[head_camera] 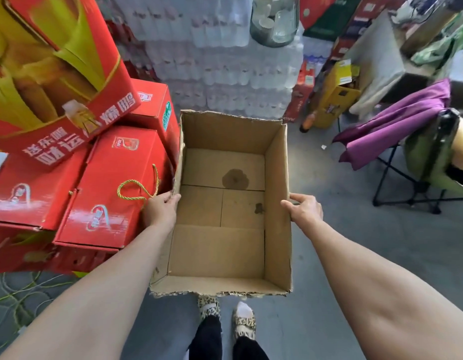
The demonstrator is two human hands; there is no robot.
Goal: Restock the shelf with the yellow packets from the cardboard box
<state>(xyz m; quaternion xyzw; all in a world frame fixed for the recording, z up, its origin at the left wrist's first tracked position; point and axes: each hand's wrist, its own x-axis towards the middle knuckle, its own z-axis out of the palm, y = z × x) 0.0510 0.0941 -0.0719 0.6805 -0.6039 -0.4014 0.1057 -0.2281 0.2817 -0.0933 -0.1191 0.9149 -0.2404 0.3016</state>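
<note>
An open brown cardboard box [277,203] is held in front of me above the floor. Its inside is bare cardboard with a dark stain on the bottom; no yellow packets show in it. My left hand [160,211] grips the box's left wall, thumb over the rim. My right hand [304,209] grips the right wall, with the thumb hooked over the rim. No shelf is in view.
Stacked red gift cartons [108,183] press against the box's left side. Shrink-wrapped water bottle packs [220,61] are piled straight ahead. A folding chair with purple cloth [396,123] stands at right. My feet [225,318] are on grey floor below the box.
</note>
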